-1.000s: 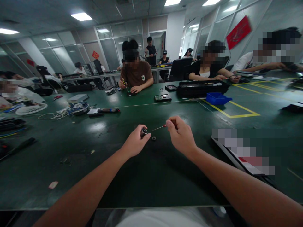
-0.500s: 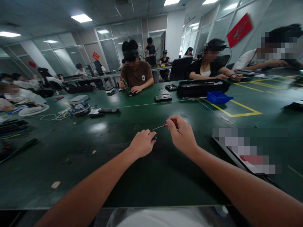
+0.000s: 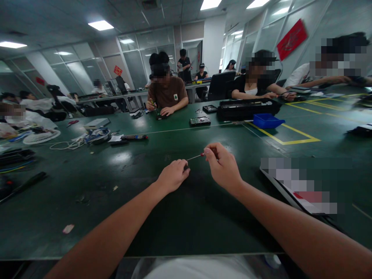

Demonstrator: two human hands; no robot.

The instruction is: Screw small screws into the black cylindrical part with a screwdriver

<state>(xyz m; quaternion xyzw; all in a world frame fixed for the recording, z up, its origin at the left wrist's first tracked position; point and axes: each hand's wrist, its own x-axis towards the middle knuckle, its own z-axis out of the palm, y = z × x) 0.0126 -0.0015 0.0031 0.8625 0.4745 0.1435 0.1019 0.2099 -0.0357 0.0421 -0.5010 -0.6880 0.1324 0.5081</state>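
Note:
A screwdriver with a red handle end and a thin metal shaft is in my right hand, its handle mostly hidden by the closed fingers. The shaft points left and slightly down, its tip meeting the fingers of my left hand. Those fingers are curled around a small dark object, of which only an edge shows; its kind I cannot make out. Both hands are above the green tabletop, close together at the middle of the view.
A tablet-like flat object lies by my right forearm. Ahead are a hard drive, a blue tray and a long black casing. Leftward lie a pen-like tool and tangled cables. A person works opposite.
My left hand has turned slightly and shifted a little left, so the dark object shows differently between its fingers. My right hand stays nearly in place with the screwdriver.

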